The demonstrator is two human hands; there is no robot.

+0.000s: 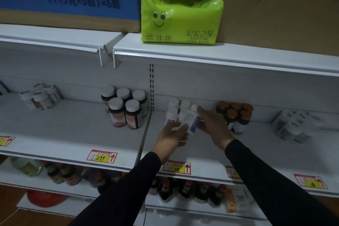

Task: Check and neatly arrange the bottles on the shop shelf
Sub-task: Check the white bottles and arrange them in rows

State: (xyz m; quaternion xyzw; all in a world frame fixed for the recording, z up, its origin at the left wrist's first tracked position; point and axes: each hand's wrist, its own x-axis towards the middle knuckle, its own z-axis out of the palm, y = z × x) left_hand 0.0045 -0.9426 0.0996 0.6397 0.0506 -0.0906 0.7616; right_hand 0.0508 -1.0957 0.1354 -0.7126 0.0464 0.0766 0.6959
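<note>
Bottle in hand: a small white plastic bottle with a white cap and a blue-and-white label [191,120], tilted with its cap up and away from me, lifted just in front of its group over the middle white metal shelf [201,152].
My right hand [213,126]: fingers curled round the bottle's right side and top, gripping it.
My left hand [172,136]: palm up under the bottle's lower end, fingers loosely cupped against it; I cannot tell whether they truly clasp it.
White group: four matching white-capped bottles [176,109] standing upright just behind my hands, near the shelf's back wall.
To the right: dark bottles with orange caps [234,113], shrink-wrapped in a pack, just beside my right hand.
To the left: five brown bottles with white lids [124,108], clustered past the shelf divider.
Shelf edge: a red-and-yellow price tag marked 118 [177,168] below my left wrist.
Above: a lime-green tissue pack with a smiling face [181,18] on the upper shelf.
</note>
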